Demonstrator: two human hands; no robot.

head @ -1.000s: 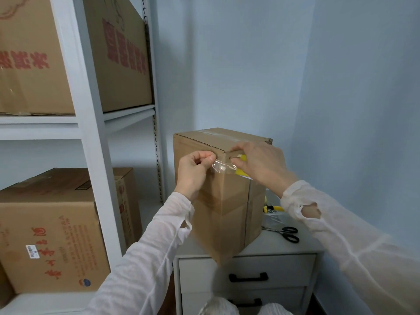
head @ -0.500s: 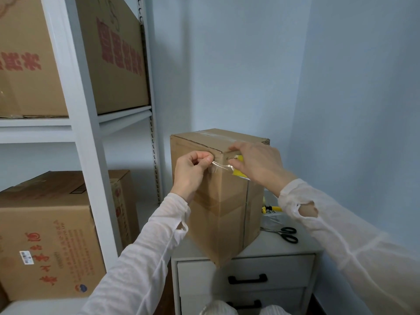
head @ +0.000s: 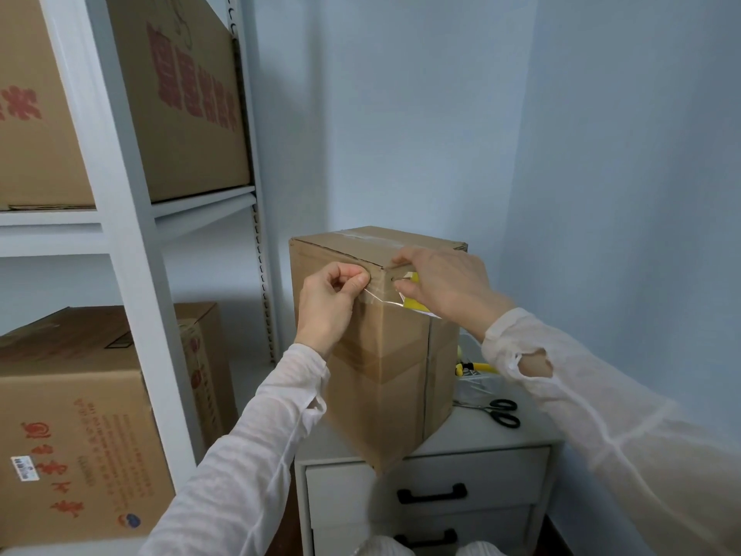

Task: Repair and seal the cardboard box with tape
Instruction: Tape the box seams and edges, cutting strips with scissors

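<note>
Fingers [head: 355, 282] of left hand [head: 326, 302] pinch the clear tape [head: 381, 299] end; right hand [head: 449, 286] curls round the yellow roll [head: 412, 302].
Strip runs left to right across the near upright corner of the box [head: 381, 379], just below the top edge; hands level, left one at the left face. Box brown, upright, older tape bands on top and middle; stands on the cabinet [head: 481, 439], scissors [head: 503, 413] to its right.

Pale blue walls [head: 401, 114]; white shelving [head: 132, 242] left; white drawer cabinet [head: 473, 471].
</note>
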